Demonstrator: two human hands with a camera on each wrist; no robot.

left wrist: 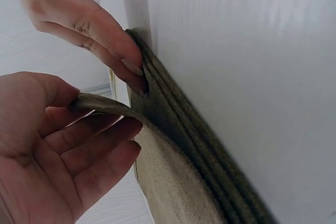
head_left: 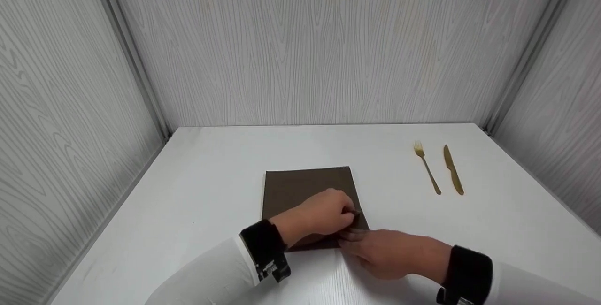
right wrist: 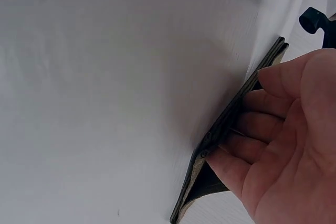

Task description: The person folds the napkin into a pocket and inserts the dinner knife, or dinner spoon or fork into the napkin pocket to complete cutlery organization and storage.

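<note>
Both hands at near corner of folded brown napkin (head_left: 307,192): left hand (head_left: 324,213) pinches top layer up, right hand (head_left: 389,253) fingertips pin lower layers to counter (head_left: 211,178).

In front of me is a white tabletop (head_left: 197,192) with a faint wood grain. A dark brown folded cloth (head_left: 305,187) lies flat on it near my edge. Well apart from it, toward the far right, a gold fork (head_left: 427,168) and a gold knife (head_left: 453,170) lie side by side, just apart.
</note>
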